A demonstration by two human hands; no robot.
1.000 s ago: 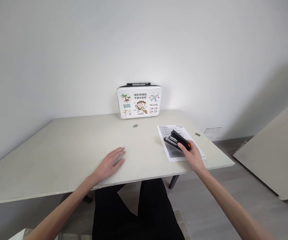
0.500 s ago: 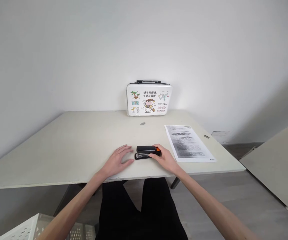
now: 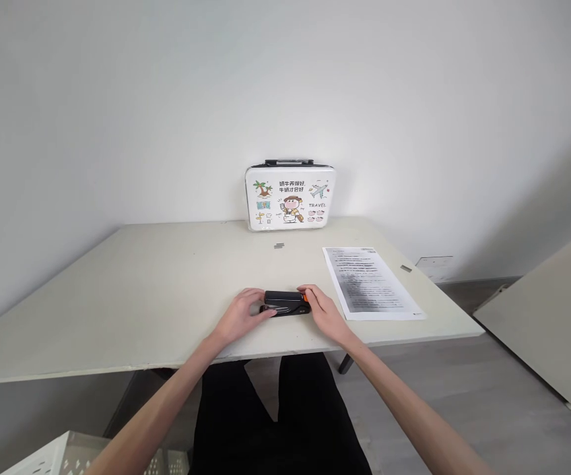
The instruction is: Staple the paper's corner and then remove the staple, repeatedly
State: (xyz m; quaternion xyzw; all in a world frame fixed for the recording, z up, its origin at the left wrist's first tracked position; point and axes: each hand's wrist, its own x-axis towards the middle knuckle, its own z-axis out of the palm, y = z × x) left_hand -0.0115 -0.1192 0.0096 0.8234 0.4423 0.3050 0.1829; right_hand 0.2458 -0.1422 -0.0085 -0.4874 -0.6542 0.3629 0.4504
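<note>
Right hand: the right hand (image 3: 325, 316) grips the back end of the stapler, by the orange part.
Left hand: the left hand (image 3: 243, 316) has its thumb and fingers around the front end; I cannot tell if it squeezes.
Stapler: the black stapler (image 3: 285, 302) is in front of the white carry case (image 3: 290, 198), well apart from it. Its front has a gap between top and bottom.
Step now: it looks like getting both hands set on the stapler.
Next move calls for: I think a tight right hand and careful left fingers, clear of that gap.
Staple strips: two grey staple strips (image 3: 278, 245) lie just in front of the case.
Printed sheet: the printed sheet (image 3: 379, 284) lies in front of the case, to its right.
Lone strip: one more grey strip (image 3: 406, 268) lies farther right of the case, past the sheet.
</note>
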